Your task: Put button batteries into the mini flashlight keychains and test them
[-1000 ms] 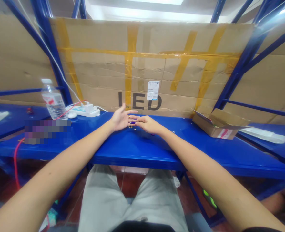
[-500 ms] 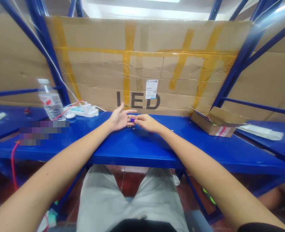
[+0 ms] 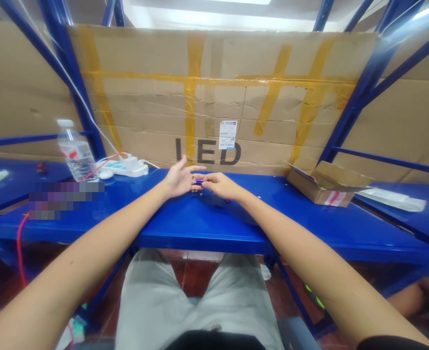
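A small shiny purple piece (image 3: 198, 182) sits between my two hands, just above the blue table; its kind is too small to tell. My left hand (image 3: 180, 180) is palm up, thumb and forefinger stretched away, with the purple piece held among its lower fingers. From the other side, my right hand (image 3: 219, 184) is closed in a pinch on the same piece. A few tiny gold-coloured bits (image 3: 197, 191) show just under the left fingers. Partly hidden beneath my right hand is another small purple thing (image 3: 228, 200).
On the left stand a water bottle (image 3: 76, 153) and a white power strip (image 3: 127, 166) with cables. An open cardboard box (image 3: 327, 187) sits at the right of the blue table (image 3: 207, 226). A large cardboard sheet (image 3: 145, 107) rises behind. Part of another person shows at lower right.
The purple piece looks slightly turned between my fingers. Both hands stay in nearly the same place.
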Motion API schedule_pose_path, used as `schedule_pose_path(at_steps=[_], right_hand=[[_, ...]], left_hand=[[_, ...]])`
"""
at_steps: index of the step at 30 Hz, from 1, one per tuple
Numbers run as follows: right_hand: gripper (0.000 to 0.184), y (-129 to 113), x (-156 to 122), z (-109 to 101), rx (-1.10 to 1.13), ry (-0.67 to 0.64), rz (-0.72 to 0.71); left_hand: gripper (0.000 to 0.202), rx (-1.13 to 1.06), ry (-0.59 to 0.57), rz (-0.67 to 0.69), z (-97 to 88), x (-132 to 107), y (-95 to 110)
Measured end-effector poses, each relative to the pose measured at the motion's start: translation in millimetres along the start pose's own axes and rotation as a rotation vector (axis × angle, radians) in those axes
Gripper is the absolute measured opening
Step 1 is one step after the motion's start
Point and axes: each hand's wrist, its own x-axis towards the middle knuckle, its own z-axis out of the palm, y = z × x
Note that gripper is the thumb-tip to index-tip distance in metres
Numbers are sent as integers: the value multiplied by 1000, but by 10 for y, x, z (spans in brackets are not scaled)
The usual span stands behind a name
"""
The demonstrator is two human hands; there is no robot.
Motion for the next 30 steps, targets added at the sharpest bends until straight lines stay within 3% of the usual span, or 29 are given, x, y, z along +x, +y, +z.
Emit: schedule_pose_path(at_steps=[10,13,21,25,30], right_hand=[[18,-26,-11,4,11,-9,26],[12,-33,-18,3,54,-22,91],[19,21,-19,-114,662,-230,400],[8,87,6,-133,700,-193,454],[5,125,19,-99,695,-143,422]], left_hand=[[77,7,-3,7,10,-3,-2],[76,12,-8,10,9,-4,-4],[74,61,-23,32,3,6,-6],[46,352,61,80,30,24,-81],[32,699,122,199,46,54,-176]])
